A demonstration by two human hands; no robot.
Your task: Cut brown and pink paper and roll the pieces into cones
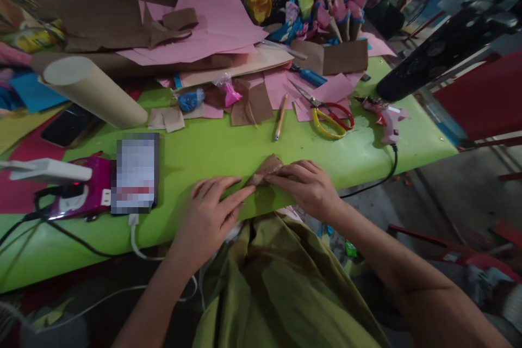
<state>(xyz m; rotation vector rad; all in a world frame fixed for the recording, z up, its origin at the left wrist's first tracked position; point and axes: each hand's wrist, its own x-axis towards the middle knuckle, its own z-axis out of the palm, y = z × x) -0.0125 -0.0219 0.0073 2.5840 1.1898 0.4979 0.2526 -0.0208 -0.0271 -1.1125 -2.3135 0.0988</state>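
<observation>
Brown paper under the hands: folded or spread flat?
Folded: the brown paper shows overlapping flaps, pressed down by left hand and right hand.

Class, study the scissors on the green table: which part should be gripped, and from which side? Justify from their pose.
Take the scissors by the red and yellow handle loops, coming from the near right. They lie flat, loops nearest the person's edge, blades pointing away to the far left, so fingers likely reach the loops clear of the tips.

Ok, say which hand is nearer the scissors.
Right. The right hand rests on the brown paper, on the near side of the scissors; the left hand lies farther left.
</observation>
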